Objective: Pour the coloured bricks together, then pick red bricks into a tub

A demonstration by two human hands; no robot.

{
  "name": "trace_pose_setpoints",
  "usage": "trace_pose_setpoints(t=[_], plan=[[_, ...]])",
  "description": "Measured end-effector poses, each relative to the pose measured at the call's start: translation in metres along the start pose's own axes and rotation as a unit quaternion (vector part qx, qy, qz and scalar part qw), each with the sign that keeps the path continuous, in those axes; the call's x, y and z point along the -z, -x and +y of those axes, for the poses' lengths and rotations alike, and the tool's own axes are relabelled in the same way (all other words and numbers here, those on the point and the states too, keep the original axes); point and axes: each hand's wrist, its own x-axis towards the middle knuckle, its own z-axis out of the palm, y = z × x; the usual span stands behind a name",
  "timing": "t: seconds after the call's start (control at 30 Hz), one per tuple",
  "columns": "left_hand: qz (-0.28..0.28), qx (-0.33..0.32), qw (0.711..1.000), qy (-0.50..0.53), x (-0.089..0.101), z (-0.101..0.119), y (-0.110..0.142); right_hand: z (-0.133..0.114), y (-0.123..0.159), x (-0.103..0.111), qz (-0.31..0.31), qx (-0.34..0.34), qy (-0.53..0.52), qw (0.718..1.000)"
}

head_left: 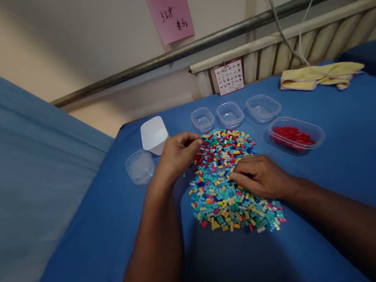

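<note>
A heap of small bricks in red, teal, yellow and blue lies in the middle of a blue-covered table. My left hand sits at the heap's far left edge, fingers curled in a pinch on something I cannot make out. My right hand rests on the heap's right side, palm down, fingers bent together onto the bricks. An oblong clear tub to the right of the heap holds only red bricks.
Three clear tubs stand in a row behind the heap, a white square cup and a round clear tub to the left. A yellow cloth with a cable lies at the back right. A radiator and wall stand behind.
</note>
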Motion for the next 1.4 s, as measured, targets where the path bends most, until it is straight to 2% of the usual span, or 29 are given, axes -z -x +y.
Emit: trace_pose_setpoints(t=[0.07,0.2,0.3,0.43,0.63,0.97,1.13,1.33,1.4], plan=[[-0.026,0.028,0.998,-0.044,0.011,-0.019,0.016,0.0,0.001,-0.001,-0.004,-0.001,0.002,1.0],[-0.082,0.023,0.973,-0.213,0.015,-0.045,0.033,-0.001,0.002,-0.001,-0.011,-0.006,0.004,1.0],[-0.102,0.014,0.953,-0.285,0.013,-0.05,0.035,-0.002,0.002,-0.001,-0.015,-0.014,0.005,1.0],[-0.118,0.003,0.937,-0.327,0.011,-0.047,0.035,-0.003,0.003,0.0,-0.021,-0.019,0.005,1.0],[-0.128,0.03,0.925,-0.357,0.008,-0.041,0.037,-0.004,0.003,0.0,-0.023,-0.025,0.011,0.999],[-0.137,-0.025,0.93,-0.339,0.007,-0.045,0.039,-0.004,0.003,-0.001,-0.024,-0.028,0.013,0.999],[-0.139,-0.026,0.933,-0.332,0.008,-0.045,0.042,-0.004,0.003,-0.001,-0.023,-0.032,0.019,0.999],[-0.135,0.009,0.935,-0.328,0.006,-0.044,0.041,-0.004,0.003,-0.001,-0.021,-0.025,0.019,0.999],[-0.139,-0.001,0.937,-0.32,0.005,-0.044,0.041,-0.004,0.003,-0.001,-0.022,-0.024,0.021,0.999]])
